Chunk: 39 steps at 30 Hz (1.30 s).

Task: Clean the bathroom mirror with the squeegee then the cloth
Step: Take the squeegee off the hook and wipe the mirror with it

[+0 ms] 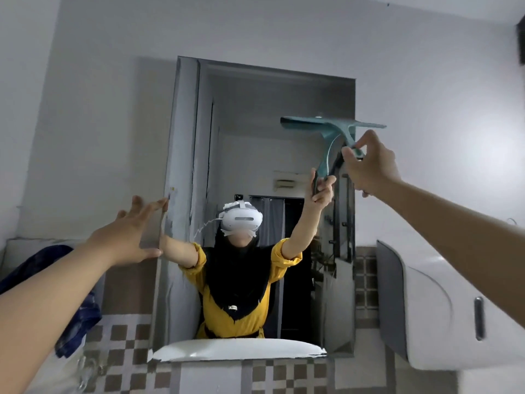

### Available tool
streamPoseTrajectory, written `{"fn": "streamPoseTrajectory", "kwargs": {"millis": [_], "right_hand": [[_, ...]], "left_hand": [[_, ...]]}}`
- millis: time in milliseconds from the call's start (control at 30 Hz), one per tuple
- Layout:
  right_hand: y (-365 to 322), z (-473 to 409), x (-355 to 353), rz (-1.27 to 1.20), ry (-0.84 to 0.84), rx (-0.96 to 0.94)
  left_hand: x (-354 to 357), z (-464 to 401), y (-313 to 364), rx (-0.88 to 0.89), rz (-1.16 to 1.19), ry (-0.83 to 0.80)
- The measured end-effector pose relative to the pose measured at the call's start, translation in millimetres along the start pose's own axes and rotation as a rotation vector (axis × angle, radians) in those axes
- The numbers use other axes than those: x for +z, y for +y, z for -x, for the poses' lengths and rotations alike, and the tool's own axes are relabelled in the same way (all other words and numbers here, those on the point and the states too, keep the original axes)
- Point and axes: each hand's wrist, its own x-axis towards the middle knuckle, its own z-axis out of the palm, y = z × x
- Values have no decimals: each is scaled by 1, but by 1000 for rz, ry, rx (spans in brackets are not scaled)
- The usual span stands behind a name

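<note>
Your right hand (369, 163) up high gripping the teal squeegee (345, 129) by its handle, blade at the mirror's (241, 137) upper right edge, your left hand (133, 231) spread wide, fingertips touching the mirror's left edge, blue cloth (71, 302) draped at lower left.

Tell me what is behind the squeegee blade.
Behind the squeegee blade is the mirror's upper right glass, and its right end overhangs onto the wall. The right hand grips the handle. The glass directly under the blade is hidden.
</note>
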Motion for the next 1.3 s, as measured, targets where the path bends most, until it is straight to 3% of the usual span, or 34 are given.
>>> {"fn": "streamPoseTrajectory", "kwargs": {"millis": [367, 700, 967, 1300], "right_hand": [[-114, 25, 92, -475, 168, 440], [-212, 70, 152, -654, 53, 524], [-244, 109, 179, -579, -57, 305], [-165, 121, 147, -126, -46, -148]], "left_hand": [[-2, 5, 2, 58, -30, -4], [-1, 5, 6, 7, 7, -44], [-4, 7, 8, 7, 23, -70], [13, 28, 6, 116, 121, -83]]}}
